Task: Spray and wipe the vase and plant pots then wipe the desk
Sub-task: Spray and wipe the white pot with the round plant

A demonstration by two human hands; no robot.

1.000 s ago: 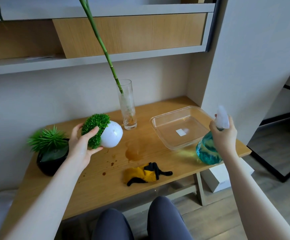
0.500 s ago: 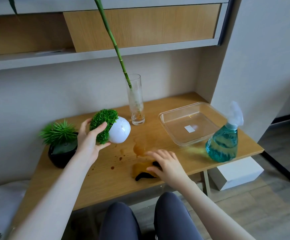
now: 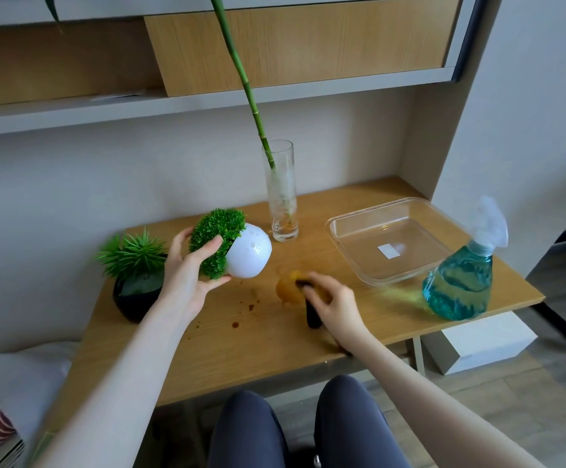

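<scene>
Round white ceramic pot with a dome of bushy green artificial foliage (image 3: 249,255): held clear of the light wooden desk (image 3: 241,336), tipped on its side. Its axis runs roughly level, foliage end toward the left, rounded white base toward the right; droplets bead the white surface.

Left hand (image 3: 187,271): palm turned rightward, thumb across the near side of the foliage, fingers behind it (closed around the plant end, not the white shell). Forearm reaches in from the lower left.

Right hand (image 3: 333,304): palm down just above the desk's middle, fingers curled and gripping a crumpled yellow cloth with black trim (image 3: 296,290); a black strip hangs below the fist. The hand is motion-blurred. Forearm enters from the lower right.

Tall clear glass cylinder vase (image 3: 281,194): upright at the back of the desk, just right of the held pot, holding a long green bamboo stalk (image 3: 241,79) that leans up and to the left.

Black pot with spiky green plant (image 3: 134,275): upright at the desk's left end, behind the left wrist.

Clear rectangular plastic tray (image 3: 359,251): flat on the right half of the desk.

Blue-filled clear spray bottle with white trigger head (image 3: 460,282): upright at the right front corner, nozzle toward the left.

Brown spots (image 3: 236,324): scattered on the desk between the hands.
</scene>
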